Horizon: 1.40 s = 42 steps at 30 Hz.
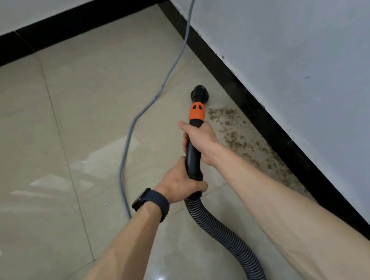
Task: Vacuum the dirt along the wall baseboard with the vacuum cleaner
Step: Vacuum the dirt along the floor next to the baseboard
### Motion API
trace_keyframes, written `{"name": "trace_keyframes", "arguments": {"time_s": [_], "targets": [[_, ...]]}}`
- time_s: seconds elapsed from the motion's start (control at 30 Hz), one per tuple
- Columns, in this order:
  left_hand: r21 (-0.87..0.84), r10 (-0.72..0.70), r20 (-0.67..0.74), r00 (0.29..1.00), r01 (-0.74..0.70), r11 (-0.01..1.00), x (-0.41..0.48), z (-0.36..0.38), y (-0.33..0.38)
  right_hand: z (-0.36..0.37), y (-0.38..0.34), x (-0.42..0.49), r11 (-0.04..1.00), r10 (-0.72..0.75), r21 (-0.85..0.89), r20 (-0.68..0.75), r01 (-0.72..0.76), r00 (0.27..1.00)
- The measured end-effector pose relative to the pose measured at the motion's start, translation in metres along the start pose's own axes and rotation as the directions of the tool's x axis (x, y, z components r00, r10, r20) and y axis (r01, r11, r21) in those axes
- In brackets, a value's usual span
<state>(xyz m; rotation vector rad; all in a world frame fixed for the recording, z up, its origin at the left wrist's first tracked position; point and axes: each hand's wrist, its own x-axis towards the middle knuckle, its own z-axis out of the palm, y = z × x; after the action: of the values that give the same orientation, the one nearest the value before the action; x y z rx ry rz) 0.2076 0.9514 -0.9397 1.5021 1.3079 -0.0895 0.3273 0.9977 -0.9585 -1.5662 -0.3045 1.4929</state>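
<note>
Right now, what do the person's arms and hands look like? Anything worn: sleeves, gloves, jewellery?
Both hands are bare, with no gloves: the left hand and the right hand. No sleeve is in view on either arm as far as the frame shows. The left wrist carries a black smartwatch on a dark strap. The right wrist has nothing on it, and no rings show.

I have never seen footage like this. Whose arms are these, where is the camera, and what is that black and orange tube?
No robot here: a person wears the camera on the head, looking down at their own arms. The right hand grips the vacuum wand just below its orange collar; the left hand, with a wristwatch, grips it lower, where the ribbed hose joins. The round nozzle is down at the tiled floor, beside brown dirt scattered along the black baseboard. A grey cable trails across the floor.
</note>
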Motion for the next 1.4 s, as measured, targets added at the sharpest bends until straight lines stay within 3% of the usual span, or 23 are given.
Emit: {"name": "trace_keyframes", "arguments": {"time_s": [0.1,0.3,0.43,0.53,0.63,0.73,0.83,0.9,1.0,1.1,1.23,1.4], "targets": [[-0.215,-0.028,-0.073,0.997,0.011,0.977,-0.014,0.002,-0.011,0.011,0.009,-0.013,0.994,0.011,-0.109,0.120,0.002,0.993],[-0.315,-0.066,-0.231,0.971,-0.010,0.949,-0.024,-0.023,-0.020,-0.005,0.041,-0.063,0.890,-0.028,-0.445,0.170,0.102,0.985],[-0.297,-0.106,-0.355,0.929,-0.004,0.955,-0.021,-0.052,-0.013,-0.039,0.086,-0.122,0.653,0.086,-0.715,0.396,0.248,0.914],[-0.378,-0.101,-0.232,0.968,0.006,0.926,-0.025,-0.055,-0.011,-0.045,0.095,-0.116,0.530,-0.003,-0.808,0.303,0.258,0.953],[-0.436,-0.115,-0.099,0.988,0.061,0.898,-0.040,-0.053,-0.016,-0.044,0.079,-0.095,0.612,-0.050,-0.755,0.259,0.235,0.964],[-0.519,-0.119,-0.006,0.993,0.099,0.849,-0.051,-0.053,-0.020,-0.041,0.064,-0.082,0.748,0.121,-0.648,0.345,0.143,0.931],[-0.668,-0.068,-0.115,0.991,-0.027,0.744,-0.047,-0.054,-0.007,-0.036,0.046,-0.077,0.699,0.374,-0.713,0.433,0.058,0.820],[-0.689,-0.034,-0.182,0.983,-0.103,0.717,-0.043,-0.051,0.003,-0.036,0.019,-0.074,0.764,0.411,-0.645,0.436,-0.041,0.801],[-0.598,0.033,-0.213,0.977,-0.157,0.786,-0.044,-0.042,0.009,-0.028,-0.022,-0.058,0.936,0.222,-0.344,0.420,-0.072,0.880],[-0.496,0.094,-0.228,0.969,-0.199,0.845,-0.052,-0.020,0.009,0.003,-0.037,-0.050,0.966,0.071,-0.259,0.297,0.008,0.952],[-0.553,-0.011,-0.313,0.950,-0.172,0.815,-0.071,0.036,-0.006,0.034,-0.035,-0.046,0.979,-0.076,-0.184,0.085,0.091,0.993],[-0.602,-0.042,0.076,0.996,0.080,0.794,-0.092,0.097,-0.029,0.042,-0.067,-0.053,0.963,-0.270,-0.024,-0.012,0.269,0.963]]}}
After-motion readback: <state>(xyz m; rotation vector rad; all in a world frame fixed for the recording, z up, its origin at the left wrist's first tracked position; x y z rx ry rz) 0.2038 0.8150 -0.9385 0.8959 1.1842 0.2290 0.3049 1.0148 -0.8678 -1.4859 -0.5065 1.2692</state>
